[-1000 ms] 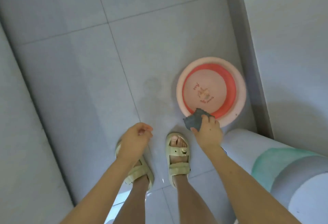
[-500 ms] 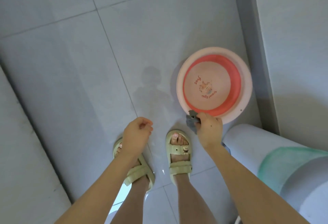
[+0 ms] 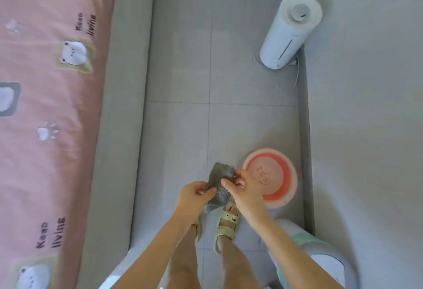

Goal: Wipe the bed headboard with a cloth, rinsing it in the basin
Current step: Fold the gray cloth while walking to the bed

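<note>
cloth (image 3: 220,183): small grey rag with a coarse, mottled weave, partly folded; it is held in the air above the floor (image 3: 183,128), just left of the basin and over one sandal (image 3: 226,222).
handling: judged light, soft and limp, with nothing to break; if wet it will probably sag, drip and cling.
where to take hold: probably at two edges or corners to spread or fold it, or bunched in a fist to wring it.
left hand (image 3: 194,199): thumb and fingers pinch the cloth's lower half.
right hand (image 3: 245,188): fingertips pinch the upper right edge.
basin (image 3: 288,175): round, with a pale pink rim, red wall and printed bottom; it stands on the floor near the wall. whether it holds water cannot be told.
headboard: not in view.
surroundings: bed (image 3: 45,105) with a pink sheet at left; white cylindrical appliance (image 3: 288,30) farther along the wall.
</note>
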Available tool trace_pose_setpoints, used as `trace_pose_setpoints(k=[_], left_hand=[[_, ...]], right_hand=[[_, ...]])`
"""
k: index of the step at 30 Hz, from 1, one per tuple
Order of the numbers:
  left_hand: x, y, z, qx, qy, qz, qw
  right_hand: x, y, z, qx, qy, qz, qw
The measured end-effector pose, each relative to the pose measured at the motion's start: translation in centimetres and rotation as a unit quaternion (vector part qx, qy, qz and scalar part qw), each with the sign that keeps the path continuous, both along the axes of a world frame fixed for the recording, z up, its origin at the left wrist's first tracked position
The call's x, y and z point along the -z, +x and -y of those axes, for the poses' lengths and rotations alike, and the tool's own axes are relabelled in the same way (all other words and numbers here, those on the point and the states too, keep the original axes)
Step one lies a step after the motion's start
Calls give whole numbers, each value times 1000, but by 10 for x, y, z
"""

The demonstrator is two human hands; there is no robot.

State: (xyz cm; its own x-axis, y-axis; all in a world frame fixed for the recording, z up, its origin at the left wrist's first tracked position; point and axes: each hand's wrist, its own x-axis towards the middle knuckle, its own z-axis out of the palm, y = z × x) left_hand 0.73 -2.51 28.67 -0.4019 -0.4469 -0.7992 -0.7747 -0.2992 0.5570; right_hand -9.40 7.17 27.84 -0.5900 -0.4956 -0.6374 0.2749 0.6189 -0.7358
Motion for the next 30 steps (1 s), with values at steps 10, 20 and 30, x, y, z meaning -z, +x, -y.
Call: trace_pose_setpoints(k=[10,20,30], left_hand=[[-182,161,30,-254,-198,-28,946],[-329,431,8,-428,-249,-102,863],[-408,705,-31,-485,-296,-109,816]], right_hand=[[-154,113,82,-307,-87,-152,936],[-281,375,113,-570,-306,-19,763],[-346,672,92,-561,-344,173,733]])
